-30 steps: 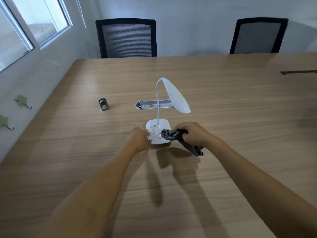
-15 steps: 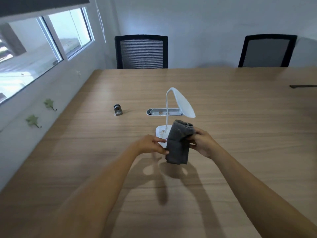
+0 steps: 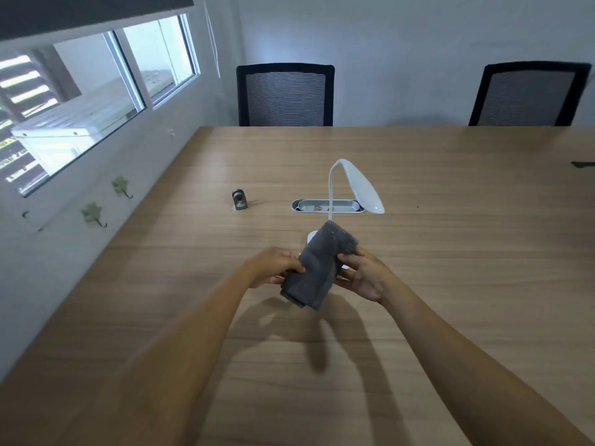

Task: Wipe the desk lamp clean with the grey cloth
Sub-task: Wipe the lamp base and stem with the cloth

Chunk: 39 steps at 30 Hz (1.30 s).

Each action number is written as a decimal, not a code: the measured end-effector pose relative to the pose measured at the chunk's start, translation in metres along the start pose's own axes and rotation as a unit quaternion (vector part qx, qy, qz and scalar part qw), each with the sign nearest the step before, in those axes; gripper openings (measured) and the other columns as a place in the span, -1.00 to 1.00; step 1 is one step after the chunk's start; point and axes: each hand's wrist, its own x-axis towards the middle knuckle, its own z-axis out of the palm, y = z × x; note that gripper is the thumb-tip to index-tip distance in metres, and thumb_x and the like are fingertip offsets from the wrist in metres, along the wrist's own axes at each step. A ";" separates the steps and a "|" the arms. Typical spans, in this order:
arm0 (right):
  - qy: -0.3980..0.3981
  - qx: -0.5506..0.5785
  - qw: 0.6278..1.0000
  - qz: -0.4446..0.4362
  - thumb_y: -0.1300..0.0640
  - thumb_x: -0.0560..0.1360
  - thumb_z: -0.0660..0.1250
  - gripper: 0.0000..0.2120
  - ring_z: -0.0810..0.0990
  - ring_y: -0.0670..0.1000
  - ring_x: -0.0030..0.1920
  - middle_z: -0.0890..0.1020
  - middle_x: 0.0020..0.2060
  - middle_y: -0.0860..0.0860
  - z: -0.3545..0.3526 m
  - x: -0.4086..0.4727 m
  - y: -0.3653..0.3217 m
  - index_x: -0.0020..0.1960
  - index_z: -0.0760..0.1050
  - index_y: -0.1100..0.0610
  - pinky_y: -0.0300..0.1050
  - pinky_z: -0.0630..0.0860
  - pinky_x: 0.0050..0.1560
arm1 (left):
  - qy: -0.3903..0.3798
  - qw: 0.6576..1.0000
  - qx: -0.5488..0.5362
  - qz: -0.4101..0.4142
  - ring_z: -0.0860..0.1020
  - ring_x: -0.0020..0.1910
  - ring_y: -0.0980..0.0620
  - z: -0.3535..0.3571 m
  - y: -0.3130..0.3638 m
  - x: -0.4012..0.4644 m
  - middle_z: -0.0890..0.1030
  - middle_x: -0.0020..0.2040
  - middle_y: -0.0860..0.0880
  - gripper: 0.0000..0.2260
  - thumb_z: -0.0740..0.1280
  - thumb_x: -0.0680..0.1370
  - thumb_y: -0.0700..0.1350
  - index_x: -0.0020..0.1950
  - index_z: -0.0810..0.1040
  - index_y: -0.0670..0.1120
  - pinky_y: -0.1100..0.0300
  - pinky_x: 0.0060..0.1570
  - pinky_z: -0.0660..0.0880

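A white desk lamp [image 3: 362, 188] stands in the middle of the wooden table [image 3: 467, 259], its curved neck rising to a flat oval head that tilts down to the right. The folded grey cloth [image 3: 317, 267] is held up in front of the lamp's base and hides nearly all of it. My left hand [image 3: 273, 265] pinches the cloth's left edge. My right hand [image 3: 363, 273] grips its right edge. Both hands sit just in front of the lamp, above the table.
An oval metal cable tray [image 3: 328, 206] is set into the table behind the lamp. A small grey metal object [image 3: 239, 199] stands to its left. Two black mesh chairs [image 3: 285, 94] [image 3: 528, 94] face the far edge. A wall with windows runs along the left.
The cloth has come off the lamp's base and been lifted upright; my left hand has left the base and taken hold of the cloth. The view has tilted upward.
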 end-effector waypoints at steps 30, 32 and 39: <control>0.017 -0.764 0.637 -0.100 0.18 0.50 0.18 -0.37 0.10 0.11 0.53 0.02 0.55 0.14 -0.034 0.041 0.024 0.52 0.03 0.15 0.00 0.17 0.48 | 0.295 0.810 0.485 0.149 0.48 0.14 -0.22 0.034 0.014 0.071 0.47 0.21 -0.25 -0.67 0.22 0.52 -0.25 0.28 0.34 -0.25 0.01 0.08 0.47; 0.015 -0.760 0.642 -0.098 0.16 0.51 0.18 -0.37 0.11 0.11 0.53 0.03 0.55 0.14 -0.034 0.042 0.023 0.52 0.04 0.15 -0.01 0.16 0.49 | 0.268 0.769 0.559 0.155 0.45 0.19 -0.18 0.040 0.014 0.075 0.47 0.26 -0.21 -0.63 0.22 0.51 -0.26 0.32 0.32 -0.23 0.04 0.09 0.44; 0.006 -0.734 0.674 -0.084 0.23 0.52 0.13 -0.43 0.14 0.08 0.52 0.06 0.55 0.11 -0.031 0.039 0.010 0.51 0.10 0.10 -0.08 0.19 0.46 | 0.156 0.741 0.634 0.153 0.37 0.30 -0.13 0.030 0.007 0.076 0.43 0.38 -0.02 -0.65 0.20 0.57 -0.14 0.37 0.36 -0.06 0.02 0.12 0.44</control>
